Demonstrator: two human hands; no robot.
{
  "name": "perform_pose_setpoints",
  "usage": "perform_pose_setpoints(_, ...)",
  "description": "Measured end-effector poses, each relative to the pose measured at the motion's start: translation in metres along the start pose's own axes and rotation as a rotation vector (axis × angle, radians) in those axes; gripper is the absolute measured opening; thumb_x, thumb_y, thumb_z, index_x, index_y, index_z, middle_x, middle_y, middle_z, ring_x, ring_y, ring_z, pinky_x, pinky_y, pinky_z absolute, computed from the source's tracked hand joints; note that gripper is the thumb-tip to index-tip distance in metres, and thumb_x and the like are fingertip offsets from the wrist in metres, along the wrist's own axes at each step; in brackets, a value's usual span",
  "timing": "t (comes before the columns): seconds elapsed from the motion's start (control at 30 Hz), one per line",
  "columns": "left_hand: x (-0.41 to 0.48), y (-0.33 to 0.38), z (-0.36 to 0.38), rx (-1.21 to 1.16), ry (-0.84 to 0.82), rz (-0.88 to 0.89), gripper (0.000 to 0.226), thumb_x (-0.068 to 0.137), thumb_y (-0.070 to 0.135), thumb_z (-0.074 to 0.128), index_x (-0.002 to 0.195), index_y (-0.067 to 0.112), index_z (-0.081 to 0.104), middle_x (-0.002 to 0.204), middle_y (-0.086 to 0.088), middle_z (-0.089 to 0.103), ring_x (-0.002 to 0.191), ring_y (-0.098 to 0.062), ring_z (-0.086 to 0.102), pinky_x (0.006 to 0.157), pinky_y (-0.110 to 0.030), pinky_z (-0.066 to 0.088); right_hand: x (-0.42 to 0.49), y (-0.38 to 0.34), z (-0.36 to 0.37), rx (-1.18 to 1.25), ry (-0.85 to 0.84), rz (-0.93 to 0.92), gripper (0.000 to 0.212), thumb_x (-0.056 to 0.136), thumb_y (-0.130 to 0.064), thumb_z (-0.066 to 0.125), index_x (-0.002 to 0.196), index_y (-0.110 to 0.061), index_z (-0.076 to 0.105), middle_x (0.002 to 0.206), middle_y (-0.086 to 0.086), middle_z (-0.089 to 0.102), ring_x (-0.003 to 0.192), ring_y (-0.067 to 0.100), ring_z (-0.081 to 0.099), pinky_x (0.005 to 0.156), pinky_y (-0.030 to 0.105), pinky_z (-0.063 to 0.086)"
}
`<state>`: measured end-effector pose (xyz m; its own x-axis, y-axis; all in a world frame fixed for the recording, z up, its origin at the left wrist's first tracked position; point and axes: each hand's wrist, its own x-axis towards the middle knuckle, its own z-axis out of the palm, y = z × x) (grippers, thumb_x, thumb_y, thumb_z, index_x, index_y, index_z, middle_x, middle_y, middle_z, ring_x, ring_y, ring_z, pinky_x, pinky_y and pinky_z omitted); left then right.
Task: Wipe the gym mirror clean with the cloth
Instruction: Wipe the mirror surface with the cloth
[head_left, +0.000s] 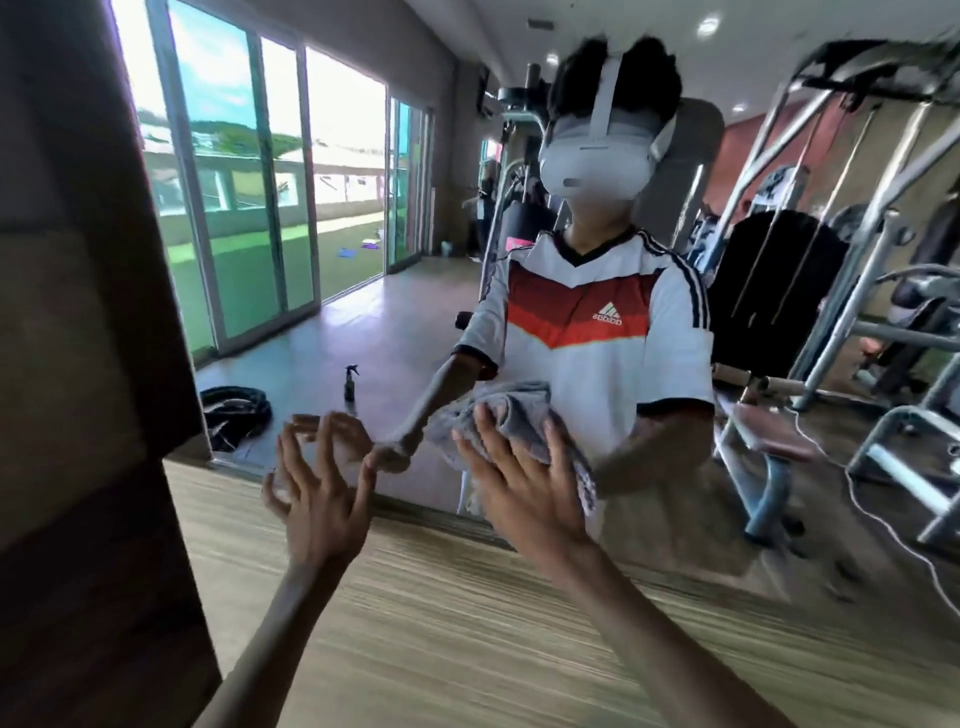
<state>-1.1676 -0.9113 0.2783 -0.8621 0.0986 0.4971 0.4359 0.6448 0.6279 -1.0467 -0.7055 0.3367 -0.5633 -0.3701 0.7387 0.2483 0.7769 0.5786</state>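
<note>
The large gym mirror fills the wall ahead and shows my own reflection in a white and red jersey. A grey cloth lies flat against the lower part of the glass. My right hand presses on it with straight, spread fingers. My left hand is raised to the left of the cloth, fingers spread and loosely bent, its fingertips close to or touching the glass, holding nothing.
A dark brown wall panel borders the mirror on the left. Wood-look floor runs up to the mirror's lower edge. Reflected in the glass are a spray bottle, a coiled black rope, weight machines and sliding glass doors.
</note>
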Motion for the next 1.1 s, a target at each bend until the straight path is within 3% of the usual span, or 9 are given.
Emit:
perform_pose_setpoints(0.13, 0.013, -0.039, -0.024, 0.098, -0.062, -0.022, 0.088, 0.086, 0.082, 0.015, 0.159, 0.033, 0.015, 0.167, -0.015, 0.004, 0.153, -0.037, 0.007, 0.111, -0.071, 0.014, -0.021, 0.013, -0.003, -0.024, -0.159, -0.322, 0.052, 0.097, -0.016, 0.039, 0.148, -0.023, 0.048, 0.158, 0.000, 0.034, 0.114, 0.014, 0.063, 0.123, 0.052, 0.001)
perform_pose_setpoints(0.4, 0.038, -0.074, -0.044, 0.067, -0.110, -0.118, 0.089, 0.080, 0.084, 0.013, 0.158, 0.042, 0.001, 0.166, -0.017, -0.010, 0.152, -0.043, 0.010, 0.114, -0.068, 0.016, 0.108, -0.055, 0.005, -0.023, 0.043, -0.036, 0.057, 0.095, -0.022, 0.045, 0.152, -0.019, 0.039, 0.161, 0.005, 0.024, 0.146, 0.019, 0.028, 0.121, 0.057, 0.007)
perform_pose_setpoints(0.5, 0.036, -0.082, -0.042, 0.081, -0.098, -0.163, 0.091, 0.079, 0.086, 0.013, 0.158, 0.044, -0.002, 0.167, -0.015, -0.006, 0.153, -0.039, 0.011, 0.116, -0.065, 0.015, 0.092, -0.096, 0.023, -0.125, -0.170, -0.386, 0.067, 0.094, -0.027, 0.041, 0.157, -0.019, 0.023, 0.164, 0.005, 0.016, 0.149, 0.018, 0.022, 0.121, 0.056, -0.007)
perform_pose_setpoints(0.6, 0.033, -0.096, -0.047, 0.140, -0.102, -0.195, 0.079, 0.093, 0.077, 0.027, 0.159, 0.043, 0.000, 0.169, -0.008, 0.001, 0.155, -0.025, 0.003, 0.118, -0.060, 0.007, 0.079, -0.083, 0.019, -0.084, -0.331, -0.625, 0.067, 0.086, -0.039, 0.060, 0.149, -0.023, 0.044, 0.155, -0.005, 0.040, 0.132, 0.008, 0.050, 0.121, 0.053, -0.011)
perform_pose_setpoints(0.7, 0.034, -0.109, -0.056, 0.136, -0.165, -0.235, 0.071, 0.100, 0.062, 0.029, 0.158, 0.042, -0.006, 0.169, 0.003, -0.002, 0.155, -0.015, -0.005, 0.118, -0.059, 0.000, 0.113, -0.077, 0.015, -0.058, -0.263, -0.498, 0.084, 0.080, -0.046, 0.071, 0.149, -0.019, 0.033, 0.157, -0.001, 0.030, 0.128, 0.010, 0.055, 0.120, 0.054, -0.006)
perform_pose_setpoints(0.87, 0.035, -0.114, -0.063, 0.110, -0.150, -0.233, 0.069, 0.105, 0.046, 0.034, 0.161, 0.027, -0.003, 0.168, 0.008, 0.012, 0.154, -0.009, -0.004, 0.118, -0.053, -0.007, 0.180, -0.126, 0.013, -0.051, -0.171, -0.298, 0.083, 0.092, -0.051, 0.049, 0.154, -0.015, 0.007, 0.162, 0.005, 0.001, 0.150, 0.018, 0.023, 0.116, 0.057, -0.017)
perform_pose_setpoints(0.93, 0.033, -0.124, -0.063, 0.140, -0.120, -0.229, 0.069, 0.104, 0.048, 0.033, 0.161, 0.024, 0.003, 0.167, 0.009, 0.017, 0.154, -0.010, -0.006, 0.119, -0.053, -0.007, 0.176, -0.144, 0.021, -0.067, -0.257, -0.405, 0.079, 0.094, -0.053, 0.047, 0.155, -0.015, 0.015, 0.163, 0.004, 0.010, 0.150, 0.021, 0.023, 0.116, 0.059, -0.019)
perform_pose_setpoints(1.03, 0.034, -0.140, -0.066, 0.258, -0.148, -0.197, 0.066, 0.100, 0.058, 0.023, 0.160, 0.032, 0.015, 0.168, 0.010, 0.000, 0.154, -0.013, -0.011, 0.117, -0.055, -0.006, 0.142, -0.136, 0.025, -0.098, -0.450, -0.739, 0.058, 0.093, -0.046, 0.049, 0.146, -0.023, 0.047, 0.148, -0.004, 0.050, 0.135, 0.015, 0.047, 0.115, 0.058, -0.022)
perform_pose_setpoints(1.1, 0.038, -0.145, -0.070, 0.303, -0.180, -0.163, 0.059, 0.104, 0.053, 0.031, 0.159, 0.034, 0.020, 0.168, 0.008, -0.002, 0.154, -0.013, -0.011, 0.118, -0.056, -0.006, 0.135, -0.118, 0.018, -0.087, -0.462, -0.824, 0.051, 0.092, -0.043, 0.053, 0.139, -0.022, 0.053, 0.143, -0.004, 0.055, 0.131, 0.013, 0.049, 0.113, 0.058, -0.026)
